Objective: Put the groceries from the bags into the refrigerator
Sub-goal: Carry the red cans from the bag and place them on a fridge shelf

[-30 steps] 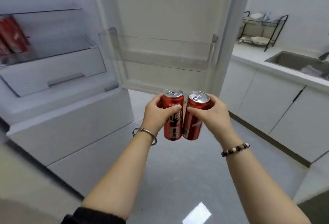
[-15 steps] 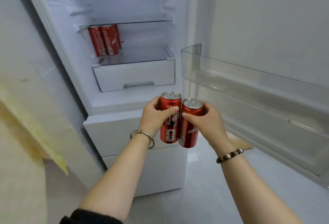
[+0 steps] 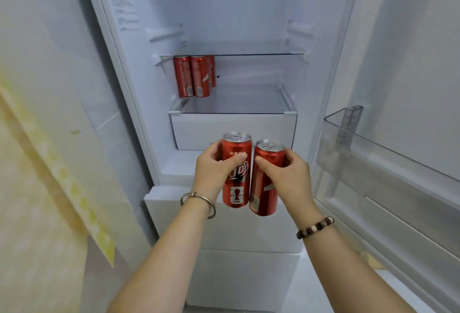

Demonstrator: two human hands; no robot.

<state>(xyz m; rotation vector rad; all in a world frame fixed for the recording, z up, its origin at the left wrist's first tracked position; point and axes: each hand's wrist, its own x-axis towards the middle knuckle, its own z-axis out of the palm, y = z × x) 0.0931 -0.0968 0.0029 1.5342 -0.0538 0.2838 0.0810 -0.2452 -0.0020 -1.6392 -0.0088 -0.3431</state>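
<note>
Cans (image 3: 236, 188) held before fridge (image 3: 224, 13); stored cans (image 3: 191, 76) on shelf (image 3: 239, 103)

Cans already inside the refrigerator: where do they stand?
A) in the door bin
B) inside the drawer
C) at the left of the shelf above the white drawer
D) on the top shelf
C: the cans stand upright at the left of the shelf, just above the white drawer.
</note>
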